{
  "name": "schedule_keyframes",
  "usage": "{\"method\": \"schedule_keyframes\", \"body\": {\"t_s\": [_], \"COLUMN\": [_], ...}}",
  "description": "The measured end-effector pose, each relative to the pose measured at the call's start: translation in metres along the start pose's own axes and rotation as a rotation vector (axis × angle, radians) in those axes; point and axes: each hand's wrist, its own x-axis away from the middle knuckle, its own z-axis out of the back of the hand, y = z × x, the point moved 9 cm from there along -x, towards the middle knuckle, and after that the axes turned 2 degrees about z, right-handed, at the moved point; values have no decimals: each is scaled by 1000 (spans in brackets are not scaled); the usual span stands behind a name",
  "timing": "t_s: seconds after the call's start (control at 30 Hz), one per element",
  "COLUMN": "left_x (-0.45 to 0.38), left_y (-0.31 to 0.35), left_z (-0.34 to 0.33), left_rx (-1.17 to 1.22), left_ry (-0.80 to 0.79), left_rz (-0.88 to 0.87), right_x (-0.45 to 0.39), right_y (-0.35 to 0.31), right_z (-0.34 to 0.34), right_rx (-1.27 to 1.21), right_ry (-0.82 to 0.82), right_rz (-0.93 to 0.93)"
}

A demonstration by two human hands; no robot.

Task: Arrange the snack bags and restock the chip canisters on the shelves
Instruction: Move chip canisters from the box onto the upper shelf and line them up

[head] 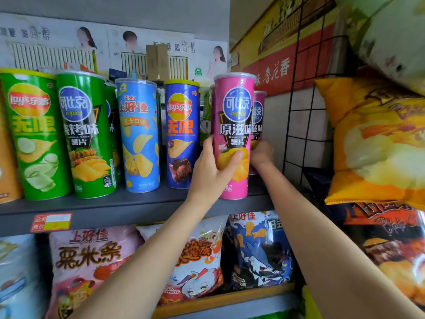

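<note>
I start with the shelf (128, 204), a dark board that carries a row of upright chip cans, with snack bags (92, 256) on the level below and more bags (377, 143) hanging at the right. At the right end of the row stands the pink can (234, 125), long axis vertical, its base on the near edge of the board. A second pink can (258, 116) sits just behind it, to the right and farther in.

My left hand (212, 166) wraps the lower half of the front can, thumb across its face, fingers curled round the left side. It is the nearer hand, reaching up from below left.

My right hand (261, 155) reaches past the front can's right side to the rear one; its fingers are hidden, so I cannot tell its grip.

I judge the coming move is to seat the front can back in line with the row.
</note>
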Motion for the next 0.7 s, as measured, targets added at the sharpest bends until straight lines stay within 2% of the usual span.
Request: {"method": "schedule_keyframes", "body": {"t_s": [0.13,0.27,0.3,0.37,0.43,0.5,0.7], "left_x": [2,4,4,3,2,-2,-1], "left_y": [2,3,3,7,13,18,31], "left_z": [-1,-1,-1,-6,-15,-22,-26], "left_rx": [-6,-39,-54,-82,-112,-179,-454], "left_ry": [-17,-25,-26,-43,-63,-47,-58], "left_rz": [2,13,18,39,66,64,-60], "right_x": [14,62,81,110,128,130,115], "right_y": [-3,-2,-4,-14,-23,-25,-11], "right_z": [8,51,56,54,40,33,52], "right_rx": [-27,-411,-528,-620,-535,-406,-301], "right_ry": [-26,273,275,116,-127,-223,96], "right_rz": [-13,73,152,322,414,430,346]}}
